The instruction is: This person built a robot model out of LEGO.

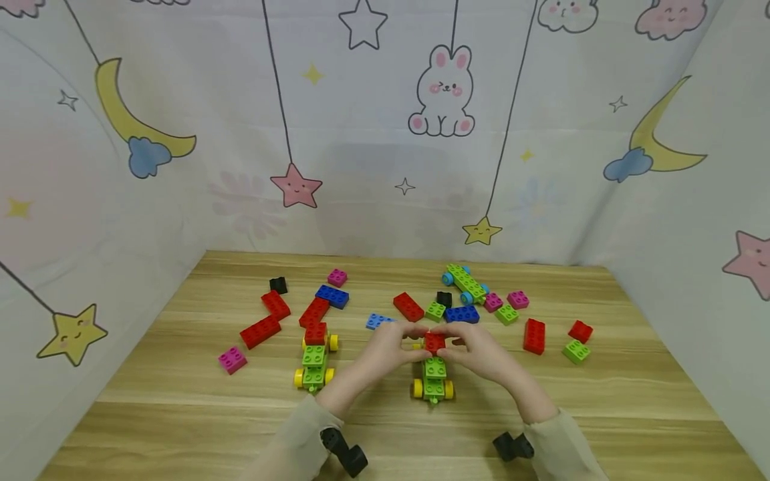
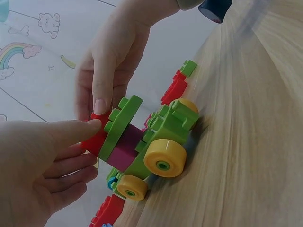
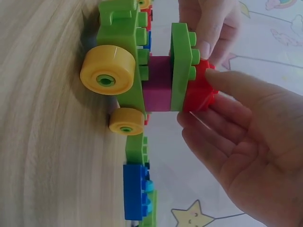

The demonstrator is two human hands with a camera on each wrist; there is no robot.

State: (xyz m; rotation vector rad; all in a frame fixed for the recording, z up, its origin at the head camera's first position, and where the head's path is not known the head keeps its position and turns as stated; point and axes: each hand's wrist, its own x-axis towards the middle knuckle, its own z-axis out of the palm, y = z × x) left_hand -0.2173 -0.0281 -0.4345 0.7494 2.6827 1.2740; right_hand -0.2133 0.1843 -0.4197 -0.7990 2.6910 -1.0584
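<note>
A small red building block (image 1: 435, 343) tops a toy car (image 1: 434, 387) made of blocks, with a green base and yellow wheels (image 2: 164, 158). Between base and red block, the right wrist view shows a magenta block (image 3: 157, 84) and a flat green plate (image 3: 179, 66). My left hand (image 1: 388, 347) pinches the red block from the left, thumb on its near side. From the other side my right hand (image 1: 478, 351) pinches the same block. The red block sits against the plate; whether it is fully pressed down I cannot tell.
A similar toy car (image 1: 314, 361) with a red block stands to the left. Behind are a green base with blue wheels (image 1: 464, 282), red bricks (image 1: 409, 306) and blue bricks (image 1: 462, 314). A red brick (image 1: 534, 336) and a small green block (image 1: 576, 351) lie right.
</note>
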